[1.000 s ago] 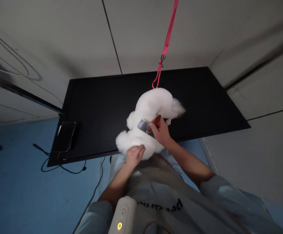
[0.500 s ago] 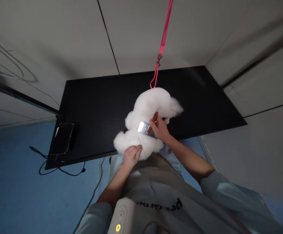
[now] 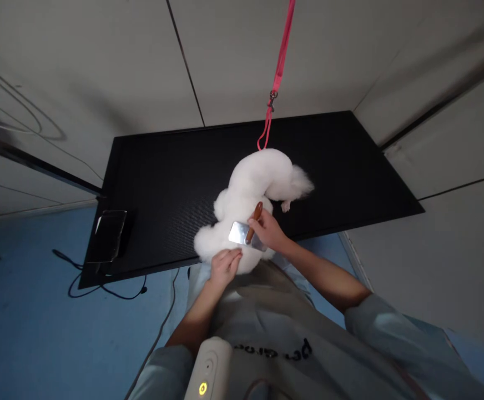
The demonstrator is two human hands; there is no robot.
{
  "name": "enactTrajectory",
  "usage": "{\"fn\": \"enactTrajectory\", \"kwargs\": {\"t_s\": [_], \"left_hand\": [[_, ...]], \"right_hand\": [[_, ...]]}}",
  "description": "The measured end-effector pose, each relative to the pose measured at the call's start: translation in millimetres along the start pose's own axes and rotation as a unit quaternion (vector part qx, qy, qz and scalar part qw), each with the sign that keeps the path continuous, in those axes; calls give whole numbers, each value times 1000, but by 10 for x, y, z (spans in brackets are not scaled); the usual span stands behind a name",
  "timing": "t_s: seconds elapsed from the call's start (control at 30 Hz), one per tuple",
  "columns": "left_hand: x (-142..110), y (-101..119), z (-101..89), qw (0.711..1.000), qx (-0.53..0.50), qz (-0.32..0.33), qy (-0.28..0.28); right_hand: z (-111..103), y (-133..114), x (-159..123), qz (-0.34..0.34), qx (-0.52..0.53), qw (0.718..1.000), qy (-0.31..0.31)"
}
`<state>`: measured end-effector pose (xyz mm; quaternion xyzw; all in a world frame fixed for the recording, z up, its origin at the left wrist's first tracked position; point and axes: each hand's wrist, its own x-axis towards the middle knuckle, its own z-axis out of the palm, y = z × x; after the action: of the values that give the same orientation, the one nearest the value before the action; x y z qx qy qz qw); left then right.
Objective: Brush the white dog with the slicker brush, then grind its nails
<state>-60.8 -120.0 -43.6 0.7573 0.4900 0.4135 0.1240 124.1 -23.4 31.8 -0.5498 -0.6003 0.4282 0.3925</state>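
Note:
A small white fluffy dog point(image 3: 254, 183) stands on a black grooming table point(image 3: 162, 166), clipped to a pink leash point(image 3: 278, 66) that hangs from above. My right hand point(image 3: 269, 233) is closed round the wooden handle of a slicker brush point(image 3: 242, 233), whose metal pad lies against the dog's fur near the table's front edge. My left hand point(image 3: 223, 265) presses on the dog's fur just below the brush, fingers curled into the coat.
A dark phone-like device point(image 3: 109, 234) sits at the table's left front corner, with black cables point(image 3: 104, 289) trailing onto the blue floor. Grey wall panels rise behind and to the right. A white device with a lit yellow button point(image 3: 208, 369) hangs at my chest.
My right hand has drawn the brush down the dog's body toward me, from its middle to its near end. My left hand stayed put on the fur.

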Motion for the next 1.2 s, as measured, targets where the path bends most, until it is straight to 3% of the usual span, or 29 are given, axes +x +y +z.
{"fn": "enactTrajectory", "kwargs": {"t_s": [0.13,0.27,0.43,0.57,0.7,0.83,0.87,0.97,1.0,1.13,1.2], "left_hand": [[-3,-4,4,1000,-17,3,13],[-2,-14,4,999,-28,9,17],[13,7,-5,1000,-17,8,8],[26,51,-1,999,-6,30,17],[21,69,20,999,17,25,10],[18,56,33,999,23,31,11],[18,51,34,999,21,33,13],[19,36,33,999,14,37,18],[19,33,32,999,12,39,19],[19,30,28,999,6,40,16],[16,25,29,999,4,34,17]], "right_hand": [[-39,15,-7,-10,12,995,103],[-43,31,-38,-16,-9,1000,18],[-21,52,-61,-26,-28,995,96],[10,75,-78,-4,5,1000,7],[19,33,-82,-12,11,995,99],[68,-30,-75,-7,2,1000,4],[74,-34,-61,-3,-6,1000,2],[72,-27,-20,-17,-20,997,77],[70,-24,-14,-25,-20,996,79],[64,-26,-14,-12,-42,999,-13],[52,-33,-17,-12,-55,998,34]]}}
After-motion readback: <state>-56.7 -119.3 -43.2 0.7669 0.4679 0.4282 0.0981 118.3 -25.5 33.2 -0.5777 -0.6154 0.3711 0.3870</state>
